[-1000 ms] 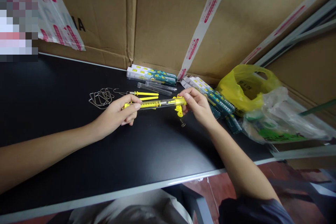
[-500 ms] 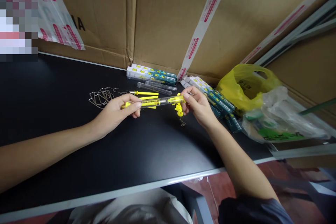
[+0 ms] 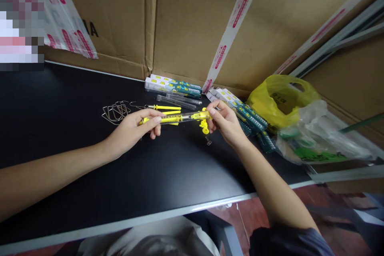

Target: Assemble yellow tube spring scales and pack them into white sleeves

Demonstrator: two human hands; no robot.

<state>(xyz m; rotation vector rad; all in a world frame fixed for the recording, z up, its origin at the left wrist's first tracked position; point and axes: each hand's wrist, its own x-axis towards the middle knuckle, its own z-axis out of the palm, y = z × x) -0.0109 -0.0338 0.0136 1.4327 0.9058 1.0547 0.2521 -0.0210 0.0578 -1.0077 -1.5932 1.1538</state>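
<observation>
My left hand [image 3: 138, 125] pinches the left end of a clear plastic tube [image 3: 186, 117] with yellow and metal parts inside. Around its right end close the fingertips of my right hand [image 3: 224, 119]. The tube is held nearly level above the table. Just behind it lie several yellow rods [image 3: 168, 108], one with a metal tip. Small yellow round caps [image 3: 205, 127] and a thin spring [image 3: 208, 141] lie below the tube's right end. Bent metal wires [image 3: 116, 112] are heaped to the left of the rods.
Empty clear tubes [image 3: 180, 101] lie by printed boxes [image 3: 173, 86] at the cardboard wall [image 3: 183, 20]. More boxes [image 3: 243, 110] are stacked to the right, beside a yellow plastic bag [image 3: 280, 102] and a clear bag [image 3: 324, 140]. The black table [image 3: 168, 180] has a pale front edge.
</observation>
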